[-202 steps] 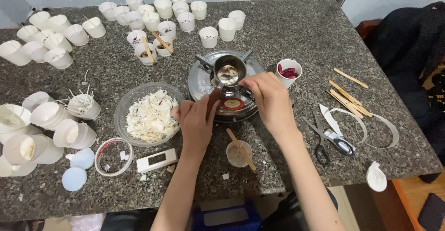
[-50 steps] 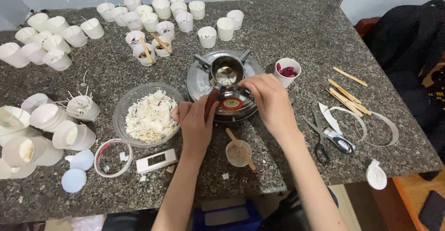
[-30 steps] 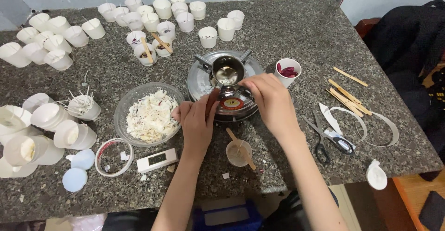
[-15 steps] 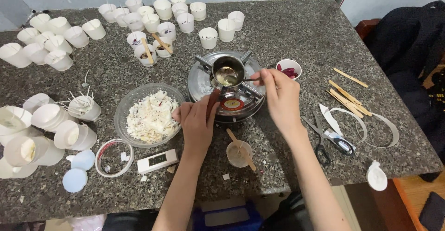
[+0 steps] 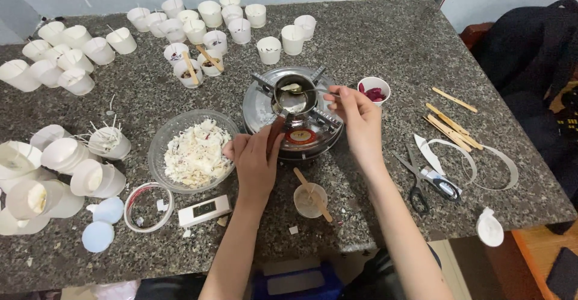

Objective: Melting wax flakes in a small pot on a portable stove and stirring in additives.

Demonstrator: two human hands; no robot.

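Head view shows a small shiny steel melting pot sitting on a round silver burner stand in the middle of the speckled grey stone surface. Its dark reddish handle is pinched in the left hand, whose grip is closed around it. The right hand has its grip closed on a thin metal spoon whose bowl rests at the pot's far rim. Just left of the stand is a clear glass bowl of white wax shavings; a small white cup of red petals stands just beside the right hand. As a judgement, the pot looks lightly perched, so a hard stir or a slack left grip could tip it and spill hot contents over the stand.
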